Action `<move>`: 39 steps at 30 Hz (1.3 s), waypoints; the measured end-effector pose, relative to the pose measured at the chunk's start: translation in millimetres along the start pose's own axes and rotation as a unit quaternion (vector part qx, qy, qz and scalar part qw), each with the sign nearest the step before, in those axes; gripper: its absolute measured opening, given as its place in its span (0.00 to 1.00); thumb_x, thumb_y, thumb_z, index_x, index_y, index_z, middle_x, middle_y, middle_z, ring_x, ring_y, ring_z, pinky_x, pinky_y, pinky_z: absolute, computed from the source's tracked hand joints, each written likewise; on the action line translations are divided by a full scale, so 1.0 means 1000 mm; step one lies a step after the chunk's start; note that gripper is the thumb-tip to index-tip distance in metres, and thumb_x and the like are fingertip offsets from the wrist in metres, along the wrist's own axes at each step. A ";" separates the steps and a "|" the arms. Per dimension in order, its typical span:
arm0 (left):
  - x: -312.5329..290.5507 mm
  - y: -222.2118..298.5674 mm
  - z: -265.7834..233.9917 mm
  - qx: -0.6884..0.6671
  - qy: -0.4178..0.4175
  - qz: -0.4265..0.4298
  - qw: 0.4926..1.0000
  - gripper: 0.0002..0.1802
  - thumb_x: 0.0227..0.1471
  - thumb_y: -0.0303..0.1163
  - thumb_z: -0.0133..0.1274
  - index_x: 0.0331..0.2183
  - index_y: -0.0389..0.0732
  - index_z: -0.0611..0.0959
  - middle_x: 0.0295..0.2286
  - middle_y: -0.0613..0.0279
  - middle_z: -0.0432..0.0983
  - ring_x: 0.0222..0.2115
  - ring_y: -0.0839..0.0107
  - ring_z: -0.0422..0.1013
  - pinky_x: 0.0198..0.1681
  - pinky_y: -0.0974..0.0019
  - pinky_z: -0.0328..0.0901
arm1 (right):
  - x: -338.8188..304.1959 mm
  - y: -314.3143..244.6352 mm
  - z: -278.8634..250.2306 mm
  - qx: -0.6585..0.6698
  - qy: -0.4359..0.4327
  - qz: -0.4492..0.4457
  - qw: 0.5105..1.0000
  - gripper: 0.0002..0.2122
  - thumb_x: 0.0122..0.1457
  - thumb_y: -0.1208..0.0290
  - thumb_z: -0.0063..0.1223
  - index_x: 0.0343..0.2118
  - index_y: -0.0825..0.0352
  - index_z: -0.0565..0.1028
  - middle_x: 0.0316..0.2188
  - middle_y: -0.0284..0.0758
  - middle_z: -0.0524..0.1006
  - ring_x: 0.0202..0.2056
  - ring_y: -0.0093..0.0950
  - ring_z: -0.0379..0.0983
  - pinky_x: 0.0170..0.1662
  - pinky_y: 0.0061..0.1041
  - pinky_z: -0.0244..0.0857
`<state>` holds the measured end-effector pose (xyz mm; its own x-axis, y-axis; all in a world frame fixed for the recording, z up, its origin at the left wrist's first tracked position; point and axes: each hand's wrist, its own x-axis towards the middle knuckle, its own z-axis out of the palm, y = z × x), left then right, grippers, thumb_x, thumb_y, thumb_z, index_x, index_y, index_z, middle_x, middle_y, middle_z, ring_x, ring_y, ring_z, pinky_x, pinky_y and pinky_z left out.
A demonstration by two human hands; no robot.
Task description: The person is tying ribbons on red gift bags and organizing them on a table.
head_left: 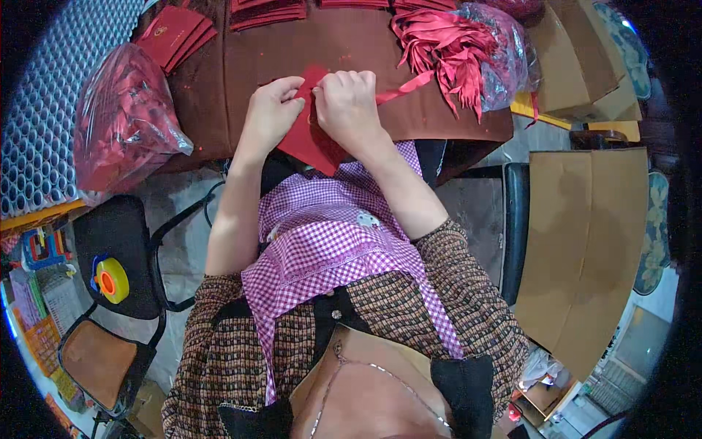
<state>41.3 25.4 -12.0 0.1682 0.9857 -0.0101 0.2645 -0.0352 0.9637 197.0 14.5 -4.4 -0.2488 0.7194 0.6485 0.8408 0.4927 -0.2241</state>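
At the near edge of the brown-covered table I have a flat red bag, tilted with one corner pointing down toward my apron. My left hand pinches its upper left part between thumb and fingers. Closed in a fist, my right hand lies over the bag's upper right side. A red ribbon runs from beside that fist to a loose heap of red ribbons on the right. What exactly the fingertips grip is hidden by my knuckles.
Stacked red bags lie at the far left, with more along the far edge. A clear plastic sack of red pieces stands left. Cardboard boxes are at right. A chair holding a tape roll is beside me.
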 end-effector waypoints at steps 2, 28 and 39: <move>-0.003 0.006 0.003 0.036 0.015 0.025 0.999 0.21 0.45 0.19 0.51 0.44 0.29 0.75 0.35 0.56 0.77 0.36 0.74 0.72 0.41 0.72 0.67 | 0.002 -0.003 -0.006 -0.031 -0.029 -0.005 0.999 0.05 0.48 0.72 0.54 0.22 0.65 0.70 0.20 0.37 0.72 0.26 0.35 0.69 0.36 0.36 0.56; -0.021 0.026 0.003 0.066 0.000 0.051 0.997 0.18 0.44 0.23 0.50 0.42 0.34 0.77 0.37 0.44 0.75 0.40 0.58 0.74 0.43 0.64 0.67 | 0.026 0.028 -0.043 0.126 -0.154 -0.056 0.978 0.09 0.50 0.74 0.52 0.35 0.56 0.77 0.28 0.31 0.73 0.37 0.31 0.69 0.43 0.31 0.58; -0.015 0.024 -0.014 0.099 -0.126 0.100 0.982 0.14 0.49 0.29 0.49 0.40 0.36 0.79 0.33 0.49 0.78 0.35 0.65 0.75 0.39 0.66 0.67 | 0.031 0.031 -0.048 0.095 -0.182 -0.151 0.967 0.03 0.47 0.73 0.54 0.27 0.58 0.75 0.24 0.30 0.71 0.35 0.31 0.68 0.42 0.29 0.57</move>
<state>31.4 12.1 15.4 0.4590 0.8845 0.0834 0.3782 -0.2795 0.8825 238.0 28.5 44.3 -0.6507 0.6369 0.4134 0.6091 0.7629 -0.2168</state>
